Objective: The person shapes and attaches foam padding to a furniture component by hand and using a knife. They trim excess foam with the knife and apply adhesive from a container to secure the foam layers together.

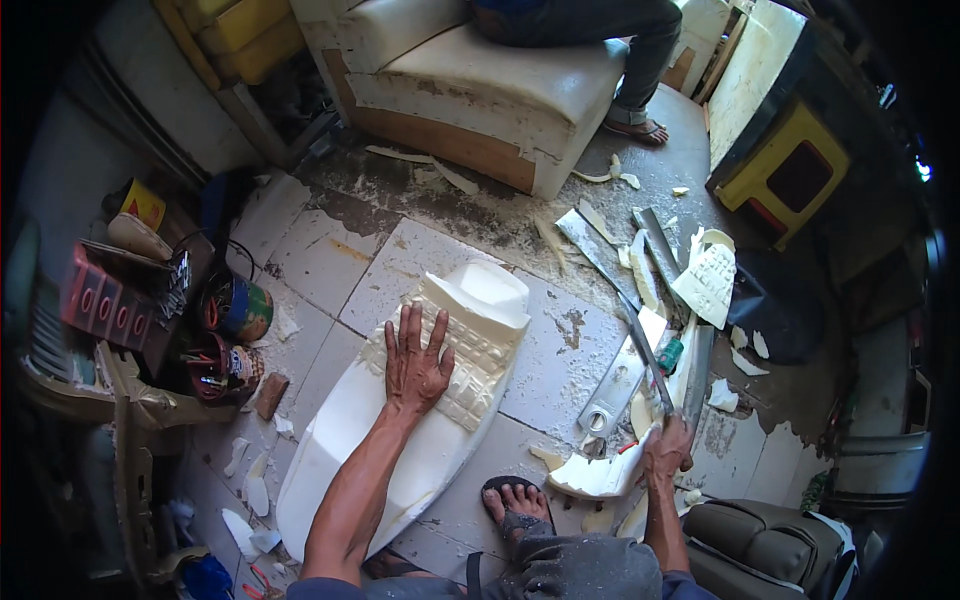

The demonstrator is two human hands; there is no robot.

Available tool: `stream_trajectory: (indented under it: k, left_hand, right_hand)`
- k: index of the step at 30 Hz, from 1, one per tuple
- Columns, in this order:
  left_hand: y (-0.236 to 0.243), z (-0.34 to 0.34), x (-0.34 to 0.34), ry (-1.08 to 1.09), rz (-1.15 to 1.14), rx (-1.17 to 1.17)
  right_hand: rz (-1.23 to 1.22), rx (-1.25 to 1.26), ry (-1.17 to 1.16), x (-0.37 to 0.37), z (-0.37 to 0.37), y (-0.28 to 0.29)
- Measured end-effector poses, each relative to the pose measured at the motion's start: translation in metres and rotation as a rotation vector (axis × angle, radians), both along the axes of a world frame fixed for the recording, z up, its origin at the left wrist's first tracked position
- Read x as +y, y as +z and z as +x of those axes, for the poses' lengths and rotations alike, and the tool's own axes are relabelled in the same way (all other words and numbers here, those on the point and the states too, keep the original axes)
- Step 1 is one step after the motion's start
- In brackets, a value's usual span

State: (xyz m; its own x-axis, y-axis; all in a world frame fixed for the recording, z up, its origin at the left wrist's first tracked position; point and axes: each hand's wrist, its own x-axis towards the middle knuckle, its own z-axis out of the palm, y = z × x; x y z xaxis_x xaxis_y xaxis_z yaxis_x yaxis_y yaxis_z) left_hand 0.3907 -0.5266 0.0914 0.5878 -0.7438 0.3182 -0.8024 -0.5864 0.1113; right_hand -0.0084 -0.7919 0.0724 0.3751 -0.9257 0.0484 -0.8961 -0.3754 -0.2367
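My left hand [415, 365] lies flat with spread fingers on a large cream-white foam piece [345, 455], shaped like a long seat pad. Under the palm is a rough patch [465, 385] cut in a grid of squares; a raised foam flap [470, 300] stands just beyond the fingertips. Over on the right, my right hand [668, 446] is closed round the near end of a long, thin knife [648, 355], its blade pointing away over the scraps. The handle is hidden by the fingers. Below that hand sits a curved white foam offcut [598, 475].
Foam scraps [708, 275], a flat metal level-like bar [612, 390] and a green-handled tool [669, 353] lie at right. Tins of tools [238, 308] and a red drawer box [100, 300] stand left. Another person [630, 70] sits on a worn cream sofa [500, 85] ahead.
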Motion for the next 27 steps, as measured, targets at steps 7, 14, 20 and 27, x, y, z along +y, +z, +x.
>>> stream_trajectory:
  k: [7,14,20,27]
  left_hand:
    - [0.005,-0.042,-0.018,0.151,-0.057,0.162]
    - [0.064,-0.110,-0.026,0.103,0.286,0.342]
    - [0.177,-0.043,0.061,0.090,-0.375,0.598]
    - [0.119,-0.075,0.187,0.674,-0.400,0.865]
  right_hand:
    - [0.059,-0.467,0.314,0.049,0.040,0.020]
    - [0.294,-0.291,0.358,0.073,0.015,0.016]
    - [0.308,-0.300,0.317,0.048,0.012,0.009]
    - [0.415,-0.379,0.409,0.045,0.067,0.015]
